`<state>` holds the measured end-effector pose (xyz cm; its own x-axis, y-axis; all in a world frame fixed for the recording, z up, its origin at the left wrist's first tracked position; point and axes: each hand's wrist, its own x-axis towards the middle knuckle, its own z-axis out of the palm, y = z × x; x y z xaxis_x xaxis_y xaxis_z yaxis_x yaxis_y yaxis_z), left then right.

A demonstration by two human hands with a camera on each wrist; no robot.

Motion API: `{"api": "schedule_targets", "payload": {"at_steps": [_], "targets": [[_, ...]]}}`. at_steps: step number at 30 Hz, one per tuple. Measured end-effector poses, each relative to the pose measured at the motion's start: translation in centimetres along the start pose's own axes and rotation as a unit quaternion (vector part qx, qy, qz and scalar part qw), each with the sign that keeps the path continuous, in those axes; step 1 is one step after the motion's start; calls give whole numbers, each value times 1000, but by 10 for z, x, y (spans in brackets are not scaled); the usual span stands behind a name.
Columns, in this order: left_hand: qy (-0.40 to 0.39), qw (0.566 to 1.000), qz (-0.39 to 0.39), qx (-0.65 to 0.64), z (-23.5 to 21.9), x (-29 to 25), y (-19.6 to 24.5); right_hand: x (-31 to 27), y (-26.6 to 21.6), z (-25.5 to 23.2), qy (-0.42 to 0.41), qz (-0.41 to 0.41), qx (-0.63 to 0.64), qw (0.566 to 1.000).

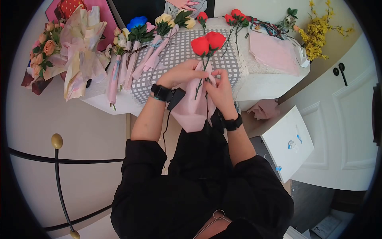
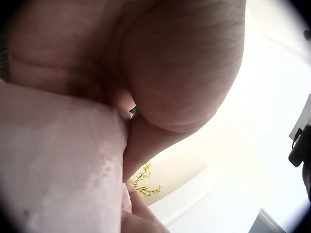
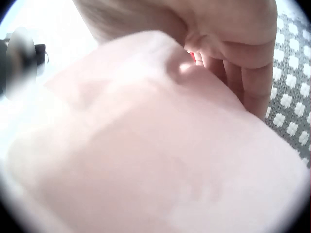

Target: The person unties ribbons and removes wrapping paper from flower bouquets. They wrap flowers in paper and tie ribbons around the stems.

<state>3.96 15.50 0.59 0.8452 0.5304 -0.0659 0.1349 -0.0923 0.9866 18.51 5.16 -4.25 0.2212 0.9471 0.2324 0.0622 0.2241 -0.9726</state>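
Two red roses [image 1: 207,43] stand with their blooms above both hands in the head view, their green stems running down in front of a pink paper sheet [image 1: 191,113]. The left hand [image 1: 184,74] pinches the stems and paper just under the blooms. Close beside it on the right, the right hand [image 1: 222,92] grips the paper's edge near the stems. In the left wrist view the paper [image 2: 58,155] lies against the left palm [image 2: 180,63]. The paper [image 3: 155,145] fills most of the right wrist view, hiding part of the right hand [image 3: 233,39] and its fingertips.
On the table [image 1: 258,88] lie wrapped flowers [image 1: 114,81], a blue flower [image 1: 137,22], loose red roses [image 1: 237,16] and pink sheets [image 1: 274,55]. Yellow flowers [image 1: 316,38] are at the back right. A white drawer cabinet [image 1: 288,143] stands at the right, below the table.
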Motion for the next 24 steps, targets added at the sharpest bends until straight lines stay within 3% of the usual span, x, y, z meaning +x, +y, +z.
{"api": "schedule_targets", "payload": {"at_steps": [3, 4, 5, 6, 7, 9, 10, 14, 16, 23, 24], "targets": [[27, 993, -14, 115, -8, 24, 20, 23, 8, 7, 58, -9, 42, 997], [93, 956, 53, 275, -7, 31, 27, 29, 9, 9, 96, -14, 50, 994], [156, 884, 117, 424, -7, 38, 33, 34, 7, 11, 132, -19, 57, 989], [188, 858, 193, 437, -6, 45, 38, 39, 5, 12, 135, -21, 56, 989], [187, 858, 196, 437, -3, 47, 41, 43, 4, 14, 159, -29, 79, 984], [325, 633, 313, 629, 17, 38, 70, 51, 1, 17, 207, -43, 126, 969], [322, 603, 301, 665, 22, 38, 76, 54, 0, 19, 210, -45, 126, 969], [300, 654, 258, 644, 24, 48, 54, 58, -5, 20, 236, -48, 139, 960], [257, 778, 178, 545, 14, 53, 39, 58, -4, 20, 231, -30, 126, 964], [325, 802, 251, 434, 25, 45, 49, 67, 15, 14, 230, -21, 240, 943], [334, 852, 190, 356, 32, 34, 55, 66, 15, 12, 238, -31, 248, 939]]}}
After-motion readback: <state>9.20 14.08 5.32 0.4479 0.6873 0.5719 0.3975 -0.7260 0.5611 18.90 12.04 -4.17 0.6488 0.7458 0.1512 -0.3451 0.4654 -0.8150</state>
